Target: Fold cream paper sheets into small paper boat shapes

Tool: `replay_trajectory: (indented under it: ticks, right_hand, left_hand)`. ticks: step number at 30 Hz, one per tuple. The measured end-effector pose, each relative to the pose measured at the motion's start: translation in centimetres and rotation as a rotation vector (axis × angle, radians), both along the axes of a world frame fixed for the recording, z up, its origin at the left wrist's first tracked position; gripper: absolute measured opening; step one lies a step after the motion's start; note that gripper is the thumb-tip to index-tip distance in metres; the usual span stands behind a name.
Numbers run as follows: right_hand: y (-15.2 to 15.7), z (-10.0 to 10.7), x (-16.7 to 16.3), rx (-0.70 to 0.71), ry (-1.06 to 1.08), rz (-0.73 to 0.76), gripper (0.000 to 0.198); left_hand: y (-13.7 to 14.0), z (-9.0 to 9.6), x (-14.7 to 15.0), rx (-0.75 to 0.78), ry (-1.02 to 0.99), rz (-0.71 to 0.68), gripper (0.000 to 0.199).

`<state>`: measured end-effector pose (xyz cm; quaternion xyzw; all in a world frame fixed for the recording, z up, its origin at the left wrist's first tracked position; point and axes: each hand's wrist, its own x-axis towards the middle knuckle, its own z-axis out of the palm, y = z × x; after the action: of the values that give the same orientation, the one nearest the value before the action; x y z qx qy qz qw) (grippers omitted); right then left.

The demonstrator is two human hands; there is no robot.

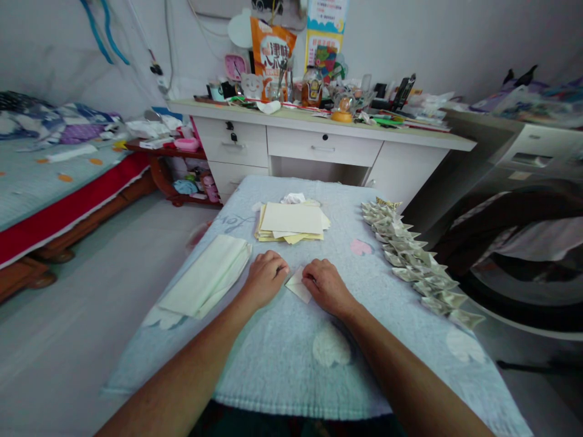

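A small piece of folded cream paper lies on the cloth-covered table between my hands. My right hand is closed over its right side, with the fingers curled onto the paper. Just left of the paper, my left hand is closed, its fingertips close to the paper's left corner; what it pinches, if anything, is hidden. Beyond my hands is a stack of cream and yellow paper sheets. A larger pale folded sheet bundle lies left of my left hand. Rows of several folded paper pieces line the table's right side.
The table's blue patterned cloth reaches toward my lap. A crumpled white tissue lies behind the stack. A white desk with cluttered top stands ahead. On the right is a washing machine; on the left, a bed.
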<state>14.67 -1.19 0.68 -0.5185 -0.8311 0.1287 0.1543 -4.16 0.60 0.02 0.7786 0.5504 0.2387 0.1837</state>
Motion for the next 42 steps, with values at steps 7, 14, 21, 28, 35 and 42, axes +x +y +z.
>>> replay_trajectory:
  ticks: [7,14,21,28,35,42]
  right_hand:
    - [-0.2,0.0,-0.1,0.006,-0.016,-0.015,0.008]
    - [-0.3,-0.2,-0.6,0.041,-0.084,-0.067,0.012]
    - [-0.2,-0.6,-1.1,0.028,-0.119,-0.132,0.012]
    - [-0.3,-0.6,-1.2,0.025,-0.121,-0.134,0.011]
    - [-0.4,-0.5,-1.2,0.022,-0.112,-0.143,0.015]
    - [-0.5,-0.3,-1.4,0.022,-0.123,-0.157,0.02]
  left_hand:
    - [-0.6,-0.1,0.5,-0.092,0.096,0.073,0.016]
    - [-0.6,-0.3,0.5,-0.117,0.074,0.071,0.012]
    - [-0.6,-0.4,0.4,-0.094,0.072,0.037,0.011]
    - [-0.8,-0.2,0.2,-0.051,0.104,0.01,0.01]
    - [-0.9,-0.2,0.2,-0.015,0.121,-0.009,0.011]
    - [-1.0,0.1,0.2,-0.016,0.159,-0.015,0.012]
